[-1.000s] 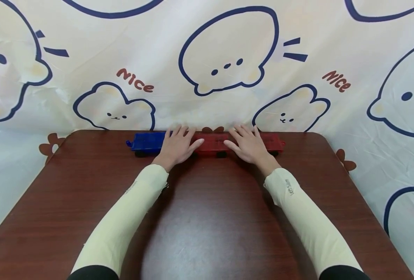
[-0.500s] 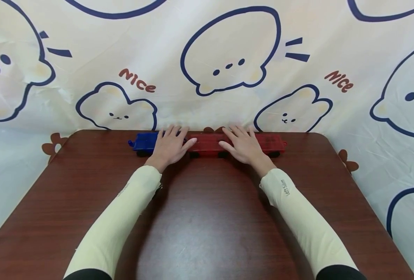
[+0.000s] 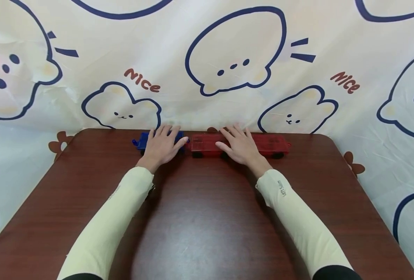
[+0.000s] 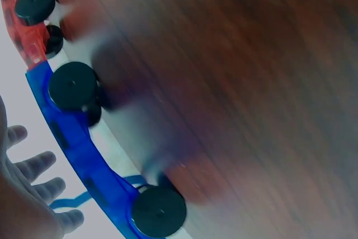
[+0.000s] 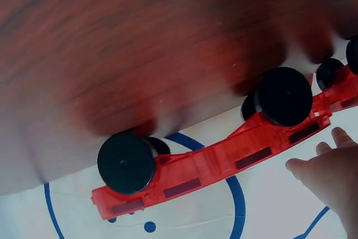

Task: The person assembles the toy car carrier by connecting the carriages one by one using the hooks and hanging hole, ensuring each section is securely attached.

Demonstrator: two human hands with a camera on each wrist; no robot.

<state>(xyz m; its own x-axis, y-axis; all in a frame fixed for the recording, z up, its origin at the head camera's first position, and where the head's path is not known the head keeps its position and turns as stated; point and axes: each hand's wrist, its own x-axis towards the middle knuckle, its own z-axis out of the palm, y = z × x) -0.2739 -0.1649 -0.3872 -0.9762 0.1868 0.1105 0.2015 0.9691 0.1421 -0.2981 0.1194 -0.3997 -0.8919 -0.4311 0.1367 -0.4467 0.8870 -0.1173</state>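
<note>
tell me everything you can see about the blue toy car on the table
The blue toy car is a flat, see-through plastic wagon chassis on round black wheels. It stands upright at the far edge of the brown table, against the cartoon-print cloth, end to end with the red car; whether the two are coupled is not clear. The left hand lies flat on top, fingers straight, covering most of it.

Toy cars block the far desk point(image 3: 207, 217) edge: blue car point(image 3: 144, 140) and red car point(image 3: 262, 140) end to end, tight against the backdrop cloth point(image 3: 207, 97), no pass behind. Near and side desk surface open for approach. Both forearms cross the middle.
</note>
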